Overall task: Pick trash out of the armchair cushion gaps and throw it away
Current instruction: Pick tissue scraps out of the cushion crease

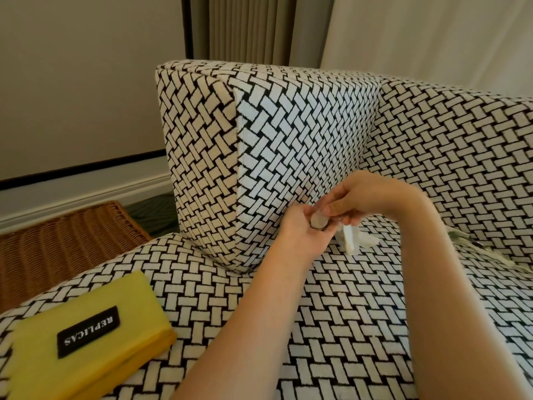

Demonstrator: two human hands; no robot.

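Note:
The armchair [360, 313] is covered in black-and-white woven-pattern fabric. My two hands meet at the gap where the seat cushion meets the left arm cushion [288, 134]. My left hand [300, 230] curls round a small round beige piece of trash [318, 221]. My right hand [366, 197] reaches over from the right, and its fingertips pinch the top of a folded white paper [352, 240] that stands on the seat. A crinkled clear wrapper [468, 241] pokes out of the seat gap at the right, partly hidden by my right forearm.
A brown wicker basket [72, 238] stands on the floor left of the chair. A yellow fabric pouch [86, 333] with a black "REPLICAS" label lies on the seat's front left. Wall, baseboard and curtains are behind.

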